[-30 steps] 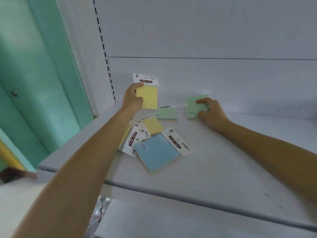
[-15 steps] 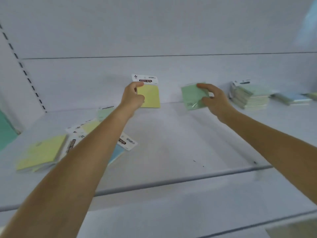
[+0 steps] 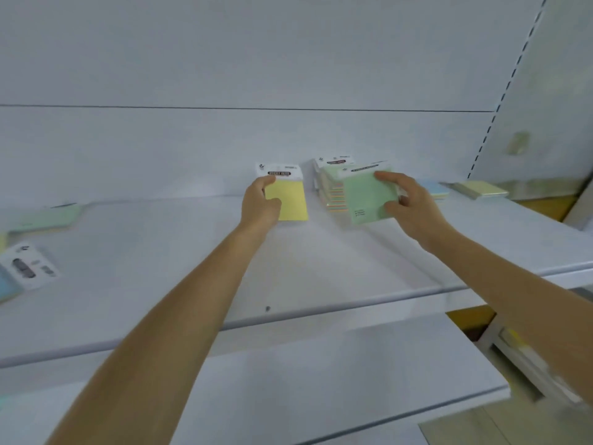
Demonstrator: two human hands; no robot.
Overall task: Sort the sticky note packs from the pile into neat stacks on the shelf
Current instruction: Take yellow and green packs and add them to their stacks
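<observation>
Green pack (image 3: 369,197) now in front of the stack (image 3: 330,191), yellow pack (image 3: 290,200) just left.

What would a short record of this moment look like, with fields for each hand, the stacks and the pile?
Left hand: holds a yellow pack, label end up
Right hand: holds a green pack in front of the tall stack
Other stacks: blue packs and yellow packs, further right
Pile: loose packs at the far left of the shelf
</observation>
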